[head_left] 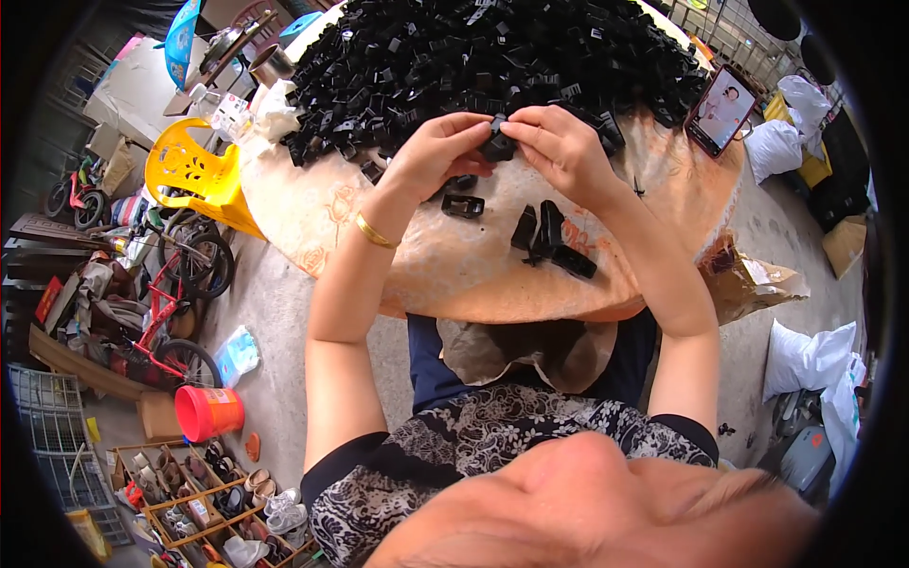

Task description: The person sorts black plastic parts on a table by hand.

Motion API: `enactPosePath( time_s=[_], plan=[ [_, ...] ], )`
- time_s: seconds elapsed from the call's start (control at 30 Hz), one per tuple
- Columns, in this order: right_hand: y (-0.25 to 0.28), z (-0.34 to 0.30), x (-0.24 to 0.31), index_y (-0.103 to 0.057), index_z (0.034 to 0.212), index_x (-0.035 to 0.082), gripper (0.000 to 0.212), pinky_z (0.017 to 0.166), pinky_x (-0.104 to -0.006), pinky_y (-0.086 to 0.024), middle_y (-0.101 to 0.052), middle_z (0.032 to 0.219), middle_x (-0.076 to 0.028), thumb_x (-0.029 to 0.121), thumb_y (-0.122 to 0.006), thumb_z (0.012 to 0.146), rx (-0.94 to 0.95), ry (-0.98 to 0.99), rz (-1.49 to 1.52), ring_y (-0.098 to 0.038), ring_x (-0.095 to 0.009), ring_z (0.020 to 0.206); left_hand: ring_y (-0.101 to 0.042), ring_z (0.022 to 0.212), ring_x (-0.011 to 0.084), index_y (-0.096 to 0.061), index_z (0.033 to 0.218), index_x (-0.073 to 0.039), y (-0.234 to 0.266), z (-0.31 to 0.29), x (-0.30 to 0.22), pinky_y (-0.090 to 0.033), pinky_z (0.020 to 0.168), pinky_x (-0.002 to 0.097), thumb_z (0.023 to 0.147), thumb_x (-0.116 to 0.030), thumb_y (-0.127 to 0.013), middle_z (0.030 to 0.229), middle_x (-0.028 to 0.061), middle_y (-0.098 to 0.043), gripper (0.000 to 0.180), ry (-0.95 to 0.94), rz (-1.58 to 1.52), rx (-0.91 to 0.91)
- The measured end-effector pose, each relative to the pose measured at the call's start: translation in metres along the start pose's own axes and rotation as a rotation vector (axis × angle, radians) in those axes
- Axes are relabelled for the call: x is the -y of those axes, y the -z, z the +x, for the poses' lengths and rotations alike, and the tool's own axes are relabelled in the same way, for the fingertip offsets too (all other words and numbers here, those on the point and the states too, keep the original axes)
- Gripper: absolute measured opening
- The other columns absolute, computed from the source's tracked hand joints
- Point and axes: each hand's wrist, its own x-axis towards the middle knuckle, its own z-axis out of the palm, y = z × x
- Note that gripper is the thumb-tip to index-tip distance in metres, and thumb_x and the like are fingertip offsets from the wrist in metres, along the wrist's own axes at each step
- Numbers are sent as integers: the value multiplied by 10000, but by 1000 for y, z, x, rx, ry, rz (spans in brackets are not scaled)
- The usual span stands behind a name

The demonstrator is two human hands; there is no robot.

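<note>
A small black piece point(497, 144) is held between the left hand point(437, 156) and the right hand point(561, 156), above the surface point(436, 275), just in front of the pile. It looks hard and smooth, like moulded plastic, with a dull sheen and blocky edges; its finer shape is hidden by the fingers. The hands are brought close together, and the piece is pinched from both sides by thumbs and fingertips, with the other fingers curled. A smooth gold-coloured bangle point(376, 234) is worn at the left wrist.

Below the hands, an angular black frame point(463, 205) with a hollow middle is laid on the surface, and a cluster of oblong black pieces point(551, 239) is seen to its right. The surface is covered with a peach-orange cloth printed with roses. Its far part is buried under a jagged heap of black parts point(426, 71), on which glints of light are caught.

At the right edge, a phone point(721, 111) with a lit screen is propped at a tilt. Farther out, crumpled white sacks point(805, 355), a glossy yellow chair point(194, 166) with cut-out patterns and a round red bucket point(208, 414) are seen on the grey floor point(275, 331).
</note>
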Motion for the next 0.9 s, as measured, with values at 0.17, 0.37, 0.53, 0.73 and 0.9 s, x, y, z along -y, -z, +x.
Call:
enactPosePath(
  time_s=[0.17, 0.37, 0.53, 0.73, 0.9],
  plan=[
    [1, -1, 3, -620, 992, 33, 270, 679, -307, -501, -583, 941, -80, 31, -615, 722, 70, 30, -80, -575, -230, 821, -625, 712, 136, -546, 1088, 28, 1, 5, 9, -561, 665, 260, 889, -147, -548, 897, 64, -610, 265, 22, -3, -16],
    [0, -4, 2, -611, 1012, 34, 320, 680, -301, -506, -565, 964, -92, 23, -579, 694, 86, 78, -229, -566, -233, 833, -613, 736, 118, -568, 1056, 45, -9, 2, 8, -554, 694, 259, 872, -154, -580, 889, 53, -614, 271, -7, 48, -70],
    [-1, -4, 0, -599, 1021, 10, 322, 696, -303, -506, -556, 978, -111, 23, -587, 699, 114, 35, -245, -557, -256, 842, -563, 679, 74, -581, 1040, 59, -18, 1, 19, -467, 624, 223, 738, -116, -714, 794, 83, -640, 374, -366, 760, -190],
    [10, -1, -7, -580, 1111, 4, 298, 728, -269, -492, -567, 1051, -82, 67, -599, 820, 202, -632, 782, -547, -139, 920, -568, 669, 79, -585, 1033, 55, -20, -1, 14, -467, 622, 225, 737, -63, -696, 773, 70, -644, 337, -318, 583, -122],
    [17, -3, -15, -584, 1116, 19, 336, 684, -194, -468, -534, 718, 41, 139, -657, 811, 381, -717, 882, -549, -57, 721, -585, 685, 69, -601, 989, 45, -26, -4, 18, -467, 597, 219, 767, -51, -668, 751, 50, -646, 251, -304, 525, -93]
  ],
)
